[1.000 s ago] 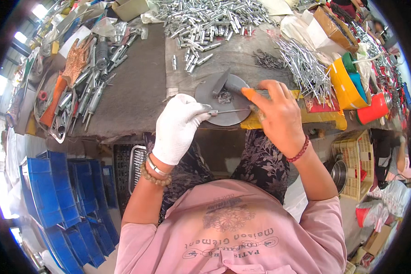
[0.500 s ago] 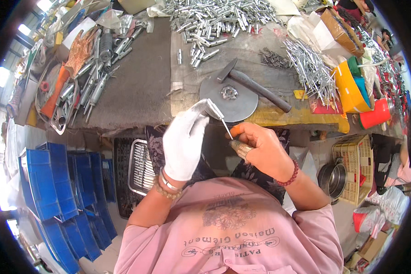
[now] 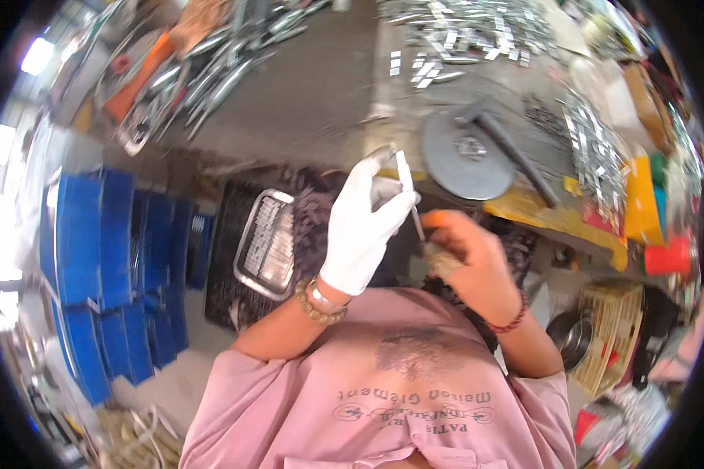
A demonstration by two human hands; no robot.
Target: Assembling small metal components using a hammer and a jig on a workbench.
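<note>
In my white-gloved left hand (image 3: pixel 361 227), closed fingers hold a slim metal tube (image 3: pixel 403 168) with a thin rod (image 3: pixel 418 224) sticking out of its lower end. My right hand (image 3: pixel 473 258) is bare, with an orange cover on a fingertip and a wrapped thumb. It is curled close to the rod's tip, but motion blur hides whether it touches the rod. Beyond the hands, a round grey metal plate (image 3: pixel 481 181) lies at the bench edge. A hammer (image 3: pixel 516 156) rests across that plate, its handle pointing toward the right front.
Many shiny metal tubes (image 3: pixel 461 35) are heaped at the back of the bench, with thin rods (image 3: pixel 590 141) piled to the right. Longer tools (image 3: pixel 235 70) lie at the left. Blue bins (image 3: pixel 94 242) stand at lower left, beside a metal tray (image 3: pixel 266 262) holding small parts.
The view has swung, so the bench and plate sit farther right. My left hand has tipped the tube more upright, its fingers now closed around the lower end. My right hand is blurred by motion.
</note>
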